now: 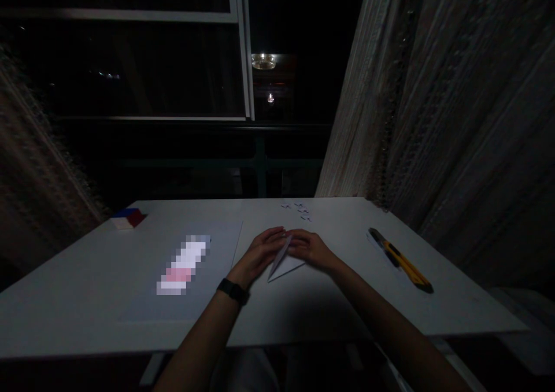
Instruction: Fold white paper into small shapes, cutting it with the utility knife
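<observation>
A folded white paper [286, 263], shaped like a triangle with its point toward me, lies on the white table [329, 305]. My left hand [259, 252], with a dark watch on its wrist, rests with flat fingers on the paper's left side. My right hand [313, 248] presses the paper's upper right part, fingers curled down onto it. The fingertips of both hands meet at the paper's far edge.
A yellow and black utility knife [401, 259] lies at the right. Small paper scraps [299, 209] sit beyond the hands. A red, white and blue block [127, 217] stands far left on the table. A grey sheet [191, 273] lies left. Curtains hang at both sides.
</observation>
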Available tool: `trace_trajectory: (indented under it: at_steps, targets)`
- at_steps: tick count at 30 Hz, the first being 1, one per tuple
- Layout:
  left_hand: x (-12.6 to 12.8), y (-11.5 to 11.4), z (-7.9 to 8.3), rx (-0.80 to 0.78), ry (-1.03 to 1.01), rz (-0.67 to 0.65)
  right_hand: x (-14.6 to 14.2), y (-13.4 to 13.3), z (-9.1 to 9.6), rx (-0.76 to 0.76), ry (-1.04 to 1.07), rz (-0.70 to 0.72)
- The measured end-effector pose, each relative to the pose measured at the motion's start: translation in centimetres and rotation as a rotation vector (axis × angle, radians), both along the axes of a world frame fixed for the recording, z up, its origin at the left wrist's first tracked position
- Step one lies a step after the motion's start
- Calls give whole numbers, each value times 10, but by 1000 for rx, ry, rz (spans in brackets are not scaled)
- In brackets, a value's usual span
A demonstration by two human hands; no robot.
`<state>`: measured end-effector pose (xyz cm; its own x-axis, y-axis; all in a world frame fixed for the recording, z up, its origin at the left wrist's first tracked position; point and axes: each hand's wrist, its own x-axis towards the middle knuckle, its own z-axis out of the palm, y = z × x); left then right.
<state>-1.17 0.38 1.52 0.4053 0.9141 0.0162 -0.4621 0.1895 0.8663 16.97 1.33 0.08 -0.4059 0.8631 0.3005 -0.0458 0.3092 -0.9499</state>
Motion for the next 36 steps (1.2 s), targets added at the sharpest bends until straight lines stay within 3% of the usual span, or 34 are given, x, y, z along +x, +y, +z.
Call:
trace_trajectory:
  at_steps: [5,9,16,21,23,29,36]
  targets:
    - [2,4,-12,18,53,20,-7,-1,-7,231,-225,-151]
    - [4,5,-15,-18,125,61,-13,-3,-14,387,-381,-190]
    - [3,-3,-3,98,127,-71,-16,1,-19,247,-344,-273]
    - [4,-5,-1,179,294,-12,-10,7,-22,36,-296,-475]
    - [4,-1,-4,175,275,41,-8,6,-19,78,-315,-441]
    - [2,7,-11,-13,124,144,-7,-5,-6,403,-497,-233]
    - [0,6,-5,-55,70,109,-5,-7,-3,435,-583,-203]
